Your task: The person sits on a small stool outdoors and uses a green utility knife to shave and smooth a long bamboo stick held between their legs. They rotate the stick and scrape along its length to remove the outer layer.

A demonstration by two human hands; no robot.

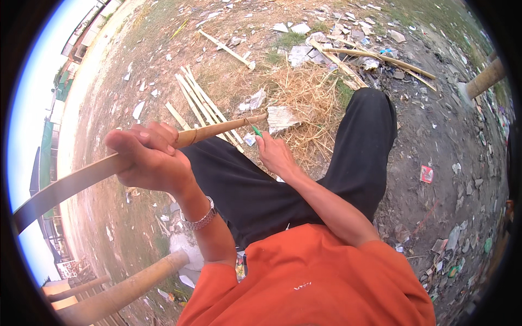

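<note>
My left hand [149, 157], with a metal-banded watch on its wrist, is wrapped around a long split bamboo strip [217, 129]. The strip runs from the left rim of the view to an end above my lap, at a pale block [281, 119]. Near that far end, my right hand [277, 156] is closed on a slim green tool [256, 130], whose tip meets the strip beside a bamboo joint. Its exact kind is too small to make out. Several narrow cut bamboo strips [198, 98] lie side by side on the ground beyond the held one.
Dry straw [304, 92] lies between my black-trousered knees. A shorter bamboo piece [225, 49] rests farther off. More bamboo lengths [380, 57] cross over rubble at the far right. Thick bamboo poles stand at the lower left [130, 282] and right edge [486, 77]. Litter covers the ground.
</note>
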